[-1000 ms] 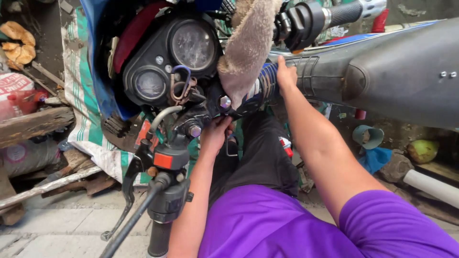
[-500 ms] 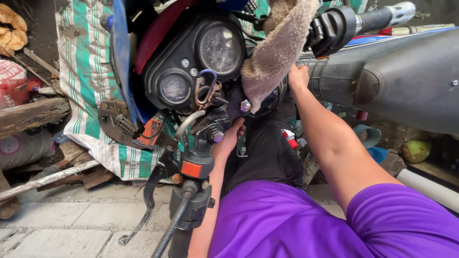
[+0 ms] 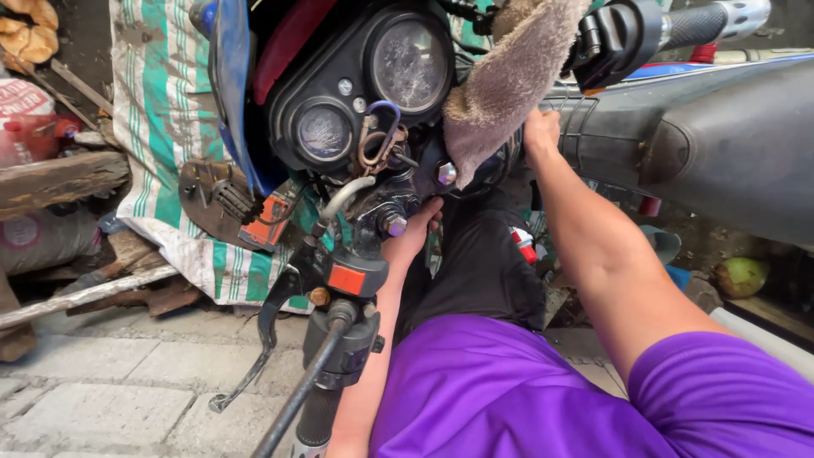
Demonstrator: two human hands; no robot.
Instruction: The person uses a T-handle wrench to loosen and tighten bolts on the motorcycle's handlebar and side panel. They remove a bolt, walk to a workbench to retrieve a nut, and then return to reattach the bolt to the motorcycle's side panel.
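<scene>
The view has swung left since the earlier frames. At centre frame the left hand [image 3: 413, 233] clenches the rigid, heavy motorcycle steering head [image 3: 386, 208]; the right hand [image 3: 540, 134], fingers hidden, presses beside the soft rag [image 3: 509, 80].

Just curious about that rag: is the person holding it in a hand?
No, the brownish rag hangs draped over the handlebar, with both hands lower, under the bike.

Grey paving floor [image 3: 102, 399] at seven o'clock lies open. Round black gauge cluster [image 3: 365, 85], hanging beige towel [image 3: 509, 76] and black fuel tank [image 3: 729, 144] crowd twelve to two o'clock.
</scene>
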